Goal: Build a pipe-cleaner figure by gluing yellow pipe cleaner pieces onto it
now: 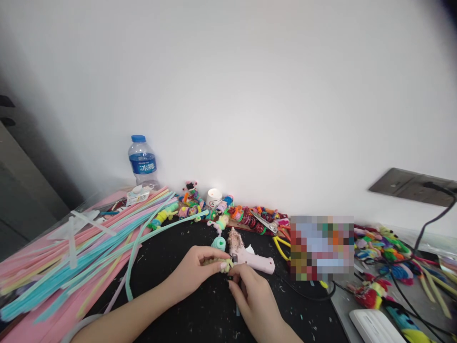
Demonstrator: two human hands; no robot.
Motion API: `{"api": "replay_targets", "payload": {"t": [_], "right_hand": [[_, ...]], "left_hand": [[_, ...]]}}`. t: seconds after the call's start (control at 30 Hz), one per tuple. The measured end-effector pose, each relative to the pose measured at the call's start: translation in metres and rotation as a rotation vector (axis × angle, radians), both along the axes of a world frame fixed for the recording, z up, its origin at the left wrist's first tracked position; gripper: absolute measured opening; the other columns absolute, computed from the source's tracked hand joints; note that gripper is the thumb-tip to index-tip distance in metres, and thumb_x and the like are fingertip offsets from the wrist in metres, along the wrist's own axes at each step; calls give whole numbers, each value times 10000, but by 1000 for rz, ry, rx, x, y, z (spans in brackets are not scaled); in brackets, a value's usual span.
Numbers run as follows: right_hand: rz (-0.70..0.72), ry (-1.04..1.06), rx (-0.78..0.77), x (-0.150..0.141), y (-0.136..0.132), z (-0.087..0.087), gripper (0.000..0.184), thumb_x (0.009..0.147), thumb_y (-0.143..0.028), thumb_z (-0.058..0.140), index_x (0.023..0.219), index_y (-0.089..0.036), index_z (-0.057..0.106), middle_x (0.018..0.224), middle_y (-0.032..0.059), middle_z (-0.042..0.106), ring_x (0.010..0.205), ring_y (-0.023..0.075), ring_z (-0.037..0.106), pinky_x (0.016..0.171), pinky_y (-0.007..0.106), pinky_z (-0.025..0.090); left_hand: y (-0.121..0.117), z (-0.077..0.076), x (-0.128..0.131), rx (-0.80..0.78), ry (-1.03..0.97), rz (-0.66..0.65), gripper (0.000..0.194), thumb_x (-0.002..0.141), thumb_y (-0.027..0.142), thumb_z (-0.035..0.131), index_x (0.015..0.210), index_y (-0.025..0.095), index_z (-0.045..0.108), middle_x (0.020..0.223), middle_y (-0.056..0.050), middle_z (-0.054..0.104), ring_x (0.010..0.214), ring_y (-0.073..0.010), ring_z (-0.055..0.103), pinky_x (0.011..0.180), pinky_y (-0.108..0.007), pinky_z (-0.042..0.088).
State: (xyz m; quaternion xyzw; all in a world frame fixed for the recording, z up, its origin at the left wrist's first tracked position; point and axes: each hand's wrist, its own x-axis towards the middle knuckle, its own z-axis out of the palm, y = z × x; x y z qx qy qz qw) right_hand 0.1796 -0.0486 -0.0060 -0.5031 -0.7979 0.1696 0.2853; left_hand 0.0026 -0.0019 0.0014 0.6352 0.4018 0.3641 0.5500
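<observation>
My left hand is closed around a small pale yellow-green pipe-cleaner piece, with much of it hidden behind the fingers. Close against its right end, my right hand has thumb and fingertips pinched together. Something tiny and dark shows at those fingertips, too small to name. Just beyond the hands lies a white glue gun, its nozzle end crusted brown and pointing away. A mint-green pipe-cleaner coil sits to the left of the nozzle.
Pastel pipe cleaners spread over the left side. A water bottle and a paper cup stand by the wall. Colourful pipe-cleaner figures line the back, with scissors on them. A black cable runs right; a blurred patch covers something.
</observation>
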Motion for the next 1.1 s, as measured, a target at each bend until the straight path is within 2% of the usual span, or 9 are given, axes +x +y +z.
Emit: {"api": "replay_targets", "payload": {"t": [0.23,0.4,0.53,0.8,1.1], "right_hand": [[8,118,18,0,0,-4,185,861,-132,410,834,-186,585,753,39,622,657,159,578,612,232,445],[-14,170,21,0,0,-4,179,866,-134,415,856,-187,585,767,42,625,675,159,581,618,224,444],[-26,207,-4,1,1,-4,170,872,-138,406,869,-185,569,762,34,613,671,154,568,616,222,430],[-22,256,-57,1,2,0,179,875,-129,385,869,-180,556,772,29,594,685,153,540,627,231,397],[37,306,-91,0,3,0,183,875,-142,394,858,-182,572,767,21,586,683,150,530,636,228,400]], "left_hand": [[-2,-1,4,-51,-52,-60,253,721,326,656,846,106,673,791,-59,686,742,-184,605,680,-273,468],[-3,0,1,-36,-39,-47,224,736,311,644,817,104,672,790,-58,687,743,-180,608,679,-263,468],[-2,3,-2,41,8,-64,198,802,273,564,830,118,684,801,-44,691,759,-173,607,703,-250,465],[-1,9,-2,182,137,-102,159,810,183,541,865,156,688,838,-17,697,773,-157,618,699,-209,455],[1,7,-7,460,276,-182,241,865,143,472,1008,220,650,963,-10,677,874,-143,607,804,-216,438]]}}
